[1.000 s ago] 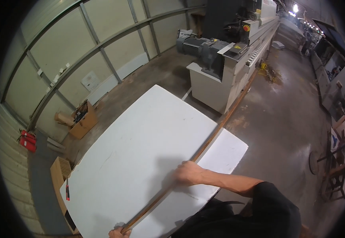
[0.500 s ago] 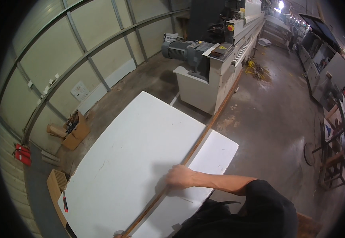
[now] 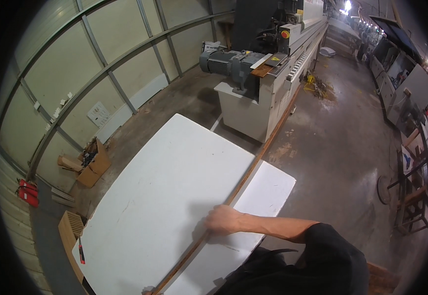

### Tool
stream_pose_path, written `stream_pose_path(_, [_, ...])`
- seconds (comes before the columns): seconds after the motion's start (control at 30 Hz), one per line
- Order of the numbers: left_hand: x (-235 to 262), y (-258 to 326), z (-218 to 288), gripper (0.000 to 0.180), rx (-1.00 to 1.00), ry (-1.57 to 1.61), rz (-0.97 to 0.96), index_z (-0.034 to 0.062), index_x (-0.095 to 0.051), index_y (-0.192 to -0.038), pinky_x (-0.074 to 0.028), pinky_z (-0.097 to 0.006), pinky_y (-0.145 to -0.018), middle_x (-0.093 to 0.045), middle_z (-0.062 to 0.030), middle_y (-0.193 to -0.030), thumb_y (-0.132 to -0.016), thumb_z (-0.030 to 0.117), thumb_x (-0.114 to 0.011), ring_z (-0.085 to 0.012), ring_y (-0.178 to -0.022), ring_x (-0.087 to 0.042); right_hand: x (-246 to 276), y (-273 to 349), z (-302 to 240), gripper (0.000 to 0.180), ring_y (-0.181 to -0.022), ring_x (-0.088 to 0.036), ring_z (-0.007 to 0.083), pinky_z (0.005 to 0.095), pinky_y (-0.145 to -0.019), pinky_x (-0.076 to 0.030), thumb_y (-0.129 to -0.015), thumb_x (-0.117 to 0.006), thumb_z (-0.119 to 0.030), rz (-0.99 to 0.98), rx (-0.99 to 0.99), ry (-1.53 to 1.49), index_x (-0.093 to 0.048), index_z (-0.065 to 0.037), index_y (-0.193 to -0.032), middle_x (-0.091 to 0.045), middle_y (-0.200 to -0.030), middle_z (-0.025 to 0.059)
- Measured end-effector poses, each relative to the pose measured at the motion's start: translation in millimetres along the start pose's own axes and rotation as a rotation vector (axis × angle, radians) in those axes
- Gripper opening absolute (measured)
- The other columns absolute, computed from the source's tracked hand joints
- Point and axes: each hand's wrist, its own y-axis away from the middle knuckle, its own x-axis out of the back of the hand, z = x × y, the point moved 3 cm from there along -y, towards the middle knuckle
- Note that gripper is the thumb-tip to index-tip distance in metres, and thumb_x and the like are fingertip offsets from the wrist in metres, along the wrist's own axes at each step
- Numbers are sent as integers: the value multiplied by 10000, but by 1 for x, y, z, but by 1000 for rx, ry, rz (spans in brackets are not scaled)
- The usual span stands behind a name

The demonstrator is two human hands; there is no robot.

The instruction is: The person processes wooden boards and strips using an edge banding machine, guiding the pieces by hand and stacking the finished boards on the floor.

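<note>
A long, thin brown wooden strip (image 3: 246,179) runs diagonally over a white board (image 3: 150,172), from the lower edge of the view up toward the machine. My right hand (image 3: 223,220) is closed over the strip near the middle of the board, fingers wrapped round it. Only a small part of my left hand (image 3: 148,290) shows at the lower edge; it grips the strip's near end, with most of the hand cut off. At the board's left edge lies a red and black utility knife (image 3: 81,251).
A long grey machine (image 3: 246,110) with a motor (image 3: 219,63) and a red stop button stands ahead. On its near end rests a brown wooden piece (image 3: 262,71). A cardboard box (image 3: 95,164) sits by the left wall. Workbenches (image 3: 415,196) line the right side.
The brown wooden piece on the machine's near end now sticks out farther toward me. My hands and the strip stay in nearly the same place.
</note>
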Motion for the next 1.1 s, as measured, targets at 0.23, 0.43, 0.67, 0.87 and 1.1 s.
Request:
stream_pose_path(0.23, [-16,-8,-24,382,132,748,117,83,-688,-1141,-553,-392,-686,-715,-131,-805,-783,195,-763,-286,-687,-684,-3,0,-1,319,-787,-651,295,411,-706,-519,-744,-752,-366,-17,-4,-8,-635,-71,-783,-656,-767,83])
stream_pose_path(0.43, [11,3,11,381,-60,-53,104,105,-706,-1112,-548,-442,-666,-707,-162,-815,-770,261,-768,-372,-714,-671,-4,-2,1,305,-779,-647,288,414,-702,-511,-740,-716,-352,-11,1,-10,-636,-59,-775,-659,-767,84])
stream_pose_path(0.67, [18,-3,25,352,-51,-2,123,131,-727,-1090,-546,-452,-682,-711,-165,-845,-772,276,-772,-377,-756,-678,2,-1,1,307,-740,-634,284,406,-672,-505,-711,-738,-339,86,54,4,-621,-59,-760,-625,-716,79])
stream_pose_path(0.87, [21,0,24,345,-42,-6,98,123,-729,-1087,-542,-459,-685,-705,-176,-844,-780,275,-773,-385,-755,-672,0,-3,1,309,-728,-631,290,413,-677,-511,-696,-752,-328,87,42,-28,-618,-54,-742,-620,-708,82])
stream_pose_path(1.1, [11,-1,13,338,-52,-76,96,127,-729,-1090,-541,-462,-678,-702,-180,-839,-806,307,-759,-390,-735,-670,10,-3,-1,305,-733,-631,296,407,-674,-513,-686,-758,-318,83,22,-43,-626,-48,-736,-615,-690,89])
